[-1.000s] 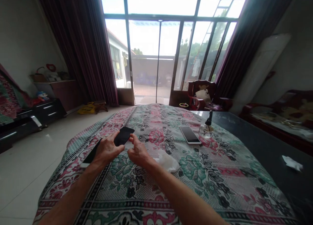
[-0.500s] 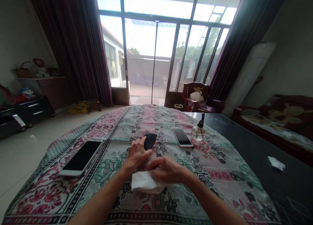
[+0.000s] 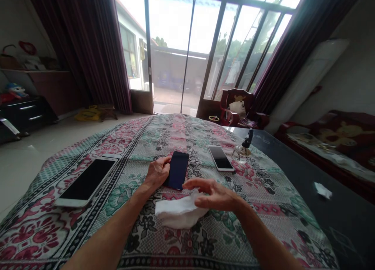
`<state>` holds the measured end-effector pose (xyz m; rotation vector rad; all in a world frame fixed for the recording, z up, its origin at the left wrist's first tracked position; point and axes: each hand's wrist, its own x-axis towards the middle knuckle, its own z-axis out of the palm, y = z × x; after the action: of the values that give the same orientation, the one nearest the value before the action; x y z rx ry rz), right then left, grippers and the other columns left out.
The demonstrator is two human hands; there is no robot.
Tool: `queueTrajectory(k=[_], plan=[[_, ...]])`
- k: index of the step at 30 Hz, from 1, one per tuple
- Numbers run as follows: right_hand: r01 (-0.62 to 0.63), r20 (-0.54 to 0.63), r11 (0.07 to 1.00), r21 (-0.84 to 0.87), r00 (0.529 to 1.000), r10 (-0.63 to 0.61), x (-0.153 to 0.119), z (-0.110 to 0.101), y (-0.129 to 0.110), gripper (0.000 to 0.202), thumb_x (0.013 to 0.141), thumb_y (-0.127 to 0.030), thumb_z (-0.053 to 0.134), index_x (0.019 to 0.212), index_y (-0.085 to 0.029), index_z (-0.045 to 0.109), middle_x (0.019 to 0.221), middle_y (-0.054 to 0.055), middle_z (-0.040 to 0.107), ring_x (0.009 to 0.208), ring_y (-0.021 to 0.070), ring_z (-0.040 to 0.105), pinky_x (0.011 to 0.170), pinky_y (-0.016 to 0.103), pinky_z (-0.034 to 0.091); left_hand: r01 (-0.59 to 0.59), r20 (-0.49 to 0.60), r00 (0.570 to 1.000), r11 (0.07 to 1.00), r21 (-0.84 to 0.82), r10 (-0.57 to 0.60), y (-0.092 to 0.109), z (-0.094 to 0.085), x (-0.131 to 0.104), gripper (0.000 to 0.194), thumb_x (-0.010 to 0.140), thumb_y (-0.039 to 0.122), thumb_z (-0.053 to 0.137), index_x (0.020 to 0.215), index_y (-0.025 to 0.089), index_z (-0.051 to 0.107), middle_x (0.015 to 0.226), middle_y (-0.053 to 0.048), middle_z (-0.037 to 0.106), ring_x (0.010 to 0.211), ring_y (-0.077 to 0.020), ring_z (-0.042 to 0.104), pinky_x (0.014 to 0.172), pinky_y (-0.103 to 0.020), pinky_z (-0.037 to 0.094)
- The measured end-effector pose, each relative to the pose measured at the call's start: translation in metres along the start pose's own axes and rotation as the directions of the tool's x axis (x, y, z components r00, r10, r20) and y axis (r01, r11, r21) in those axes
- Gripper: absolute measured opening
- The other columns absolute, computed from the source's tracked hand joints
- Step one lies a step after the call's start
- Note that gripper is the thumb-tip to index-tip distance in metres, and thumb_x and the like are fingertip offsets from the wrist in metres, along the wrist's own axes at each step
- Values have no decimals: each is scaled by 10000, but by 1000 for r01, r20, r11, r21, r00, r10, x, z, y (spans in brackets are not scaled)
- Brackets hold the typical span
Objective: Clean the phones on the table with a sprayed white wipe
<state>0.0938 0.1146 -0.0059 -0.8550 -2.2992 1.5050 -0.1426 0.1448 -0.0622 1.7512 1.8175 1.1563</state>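
Note:
A dark-screened smartphone (image 3: pixel 179 170) lies face up, angled slightly, in the middle of the patterned tablecloth. My left hand (image 3: pixel 158 170) grips its left edge, thumb and fingers closed on it. My right hand (image 3: pixel 216 194) hovers by the phone's lower right corner, fingers and thumb apart. Below and partly behind that hand sits a crumpled white tissue (image 3: pixel 177 213); its upper end shows between thumb and fingers, and whether they touch it is hard to see. A white phone (image 3: pixel 221 158) lies to the right, beside a clear spray bottle (image 3: pixel 242 153) with a black nozzle.
A larger white device with a dark screen (image 3: pixel 88 182) rests on the left of the tablecloth (image 3: pixel 123 238). At right, a white scrap (image 3: pixel 323 190) lies on the black tabletop (image 3: pixel 304 164). Beyond are wooden chairs and glass doors.
The dark smartphone has turned to show its full screen, with my left hand now at its left edge. My right hand has opened and shifted up toward the phone. The view has tilted down.

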Motion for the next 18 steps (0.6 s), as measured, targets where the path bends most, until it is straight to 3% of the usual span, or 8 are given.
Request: queueTrajectory(k=[3,6,8,12,15,18], plan=[[-10,44,994,-108,999,15,-1,6,-8,632,631,-459,780,1204,-275,585,1169,24,586,986,200,553,859,301,437,1,-32,999,1000,10,-1,-1,3,2,333,788,130,487,1058,159,680,1056,-53,701,972,-183,646,912,-273,477],[29,0,983,-181,1000,-30,5,17,-6,384,705,-379,723,1053,-229,663,1014,16,610,857,155,547,758,248,437,17,-47,999,1000,-6,-18,-2,4,2,326,784,139,508,1060,164,680,1017,-48,713,923,-180,661,860,-260,503],[-30,-46,991,-130,999,25,9,20,0,245,804,-381,606,914,-175,680,823,6,596,692,112,512,616,206,409,36,-42,998,999,-13,-36,-3,5,3,314,786,151,519,1052,171,685,982,-43,722,885,-178,672,825,-251,518],[-174,-93,982,78,979,181,9,10,12,372,851,-491,509,824,-140,628,642,-19,511,546,81,433,488,184,337,71,-56,996,997,-42,-73,-8,6,4,292,791,177,532,1035,179,693,914,-33,736,829,-176,687,773,-235,538],[-206,-276,973,107,934,228,8,-3,20,384,821,-510,534,890,-141,618,730,11,565,590,105,490,512,206,386,67,-69,995,996,-53,-71,-11,8,5,295,791,190,533,1040,182,690,882,-29,739,825,-179,691,763,-231,542],[-241,-516,970,14,830,213,8,-11,28,410,804,-469,558,1064,-155,595,933,64,617,709,146,558,584,245,447,57,-70,996,997,-46,-60,-12,8,5,296,794,201,532,1043,182,690,902,-30,737,835,-182,691,797,-241,537]])
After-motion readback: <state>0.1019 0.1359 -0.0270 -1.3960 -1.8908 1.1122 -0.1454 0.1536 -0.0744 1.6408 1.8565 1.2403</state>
